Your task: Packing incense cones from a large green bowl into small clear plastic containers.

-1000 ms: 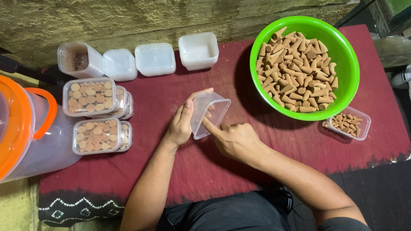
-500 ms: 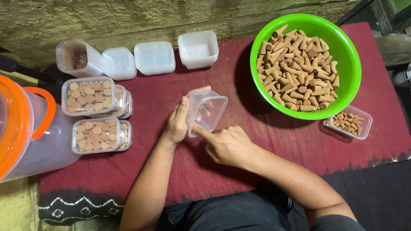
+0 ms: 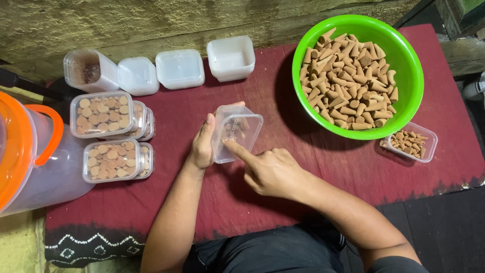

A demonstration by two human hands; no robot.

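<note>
My left hand (image 3: 202,146) holds a small clear plastic container (image 3: 236,132) tilted above the dark red cloth (image 3: 313,167), thumb along its near-left edge, fingers wrapped behind the far side, so the grip is closed on the container's wall. Container sits roughly at the middle of the cloth, mouth turned toward me; I cannot tell whether anything is inside.

My right hand (image 3: 270,172) is just beside it on the right. Index finger extended, tip touching the container's lower rim; the other fingers curled into the palm. Nothing pinched in this hand that I can see.

Surroundings:
- Green bowl (image 3: 404,65) at far right on the cloth, heaped with tan incense cones (image 3: 348,76).
- Small clear tray (image 3: 410,142) touching the bowl's near-right side, with a few cones in it.
- Four filled lidded boxes (image 3: 106,136) at left, in two stacked pairs, round tan ends showing through the lids.
- Along the far edge: a clear tub lying on its side (image 3: 87,70) with some brown powder inside, then two white lids or containers (image 3: 159,72), then a stack of white square containers (image 3: 231,57).
- Large translucent jug with orange lid and handle (image 3: 30,151) at far left, partly off the cloth.
- Rough stone wall (image 3: 151,20) behind everything.
</note>
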